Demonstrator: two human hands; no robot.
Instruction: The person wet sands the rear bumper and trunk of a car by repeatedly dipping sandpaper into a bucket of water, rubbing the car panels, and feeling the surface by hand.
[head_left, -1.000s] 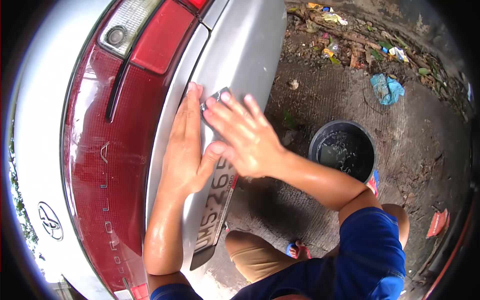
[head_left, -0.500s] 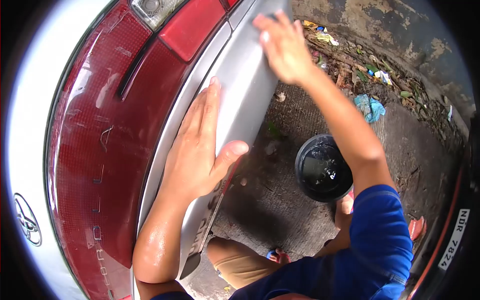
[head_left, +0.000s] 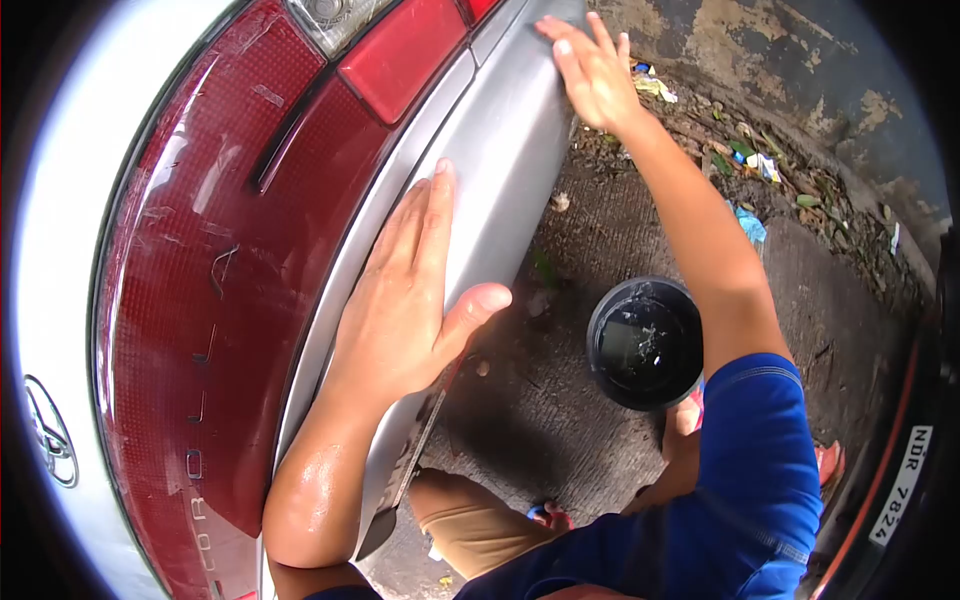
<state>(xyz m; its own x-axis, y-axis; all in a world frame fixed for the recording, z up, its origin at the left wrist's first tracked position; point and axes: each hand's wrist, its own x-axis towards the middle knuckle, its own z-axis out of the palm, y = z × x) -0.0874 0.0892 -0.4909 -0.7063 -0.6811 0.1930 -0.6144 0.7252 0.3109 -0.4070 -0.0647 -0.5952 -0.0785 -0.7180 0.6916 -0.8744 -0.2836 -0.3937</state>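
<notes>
My left hand (head_left: 400, 310) lies flat along the silver rear bumper (head_left: 505, 170) of a car, fingers together and thumb stretched out to the side. Water droplets glisten on the left forearm. Farther along the bumper, near its far end, my right hand (head_left: 600, 85) rests with its fingers spread on the surface or just over it; exact contact is hard to tell. No object shows in either hand. Beside the bumper is the wide red tail light panel (head_left: 270, 260) with raised letters, streaked with pale marks.
A black bucket (head_left: 652, 398) holding dark liquid with some froth stands on the concrete ground (head_left: 560, 400), below my right arm. Dry leaves and litter (head_left: 745, 150) line the foot of a peeling wall (head_left: 740, 45). Near them lies a crumpled blue item (head_left: 749, 224). A number plate (head_left: 902, 485) shows at right.
My right hand has shifted a little up and right along the bumper, its fingers now sharper. My left hand stays flat in place; the whole view has shifted slightly.
</notes>
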